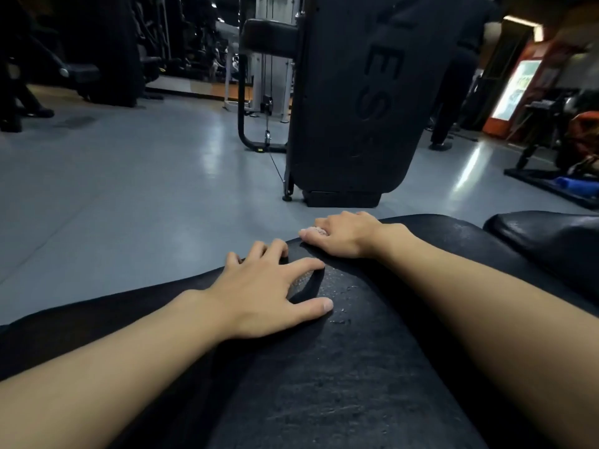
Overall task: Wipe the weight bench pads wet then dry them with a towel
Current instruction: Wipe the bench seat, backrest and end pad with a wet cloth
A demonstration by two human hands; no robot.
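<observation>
The bench pad (340,367) is lying near, beaded wet, probably slippery over firm padding. The left hand (269,293) is pressing flat on it, fingers spread. The right hand (346,234) is pinching a pale wad (319,231) at the pad's far edge, the safest bracing point.

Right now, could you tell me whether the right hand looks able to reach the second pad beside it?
Probably yes: the right hand, pinching a pale wad, rests on the near pad; the second pad lies close on its right, nothing between.
</observation>
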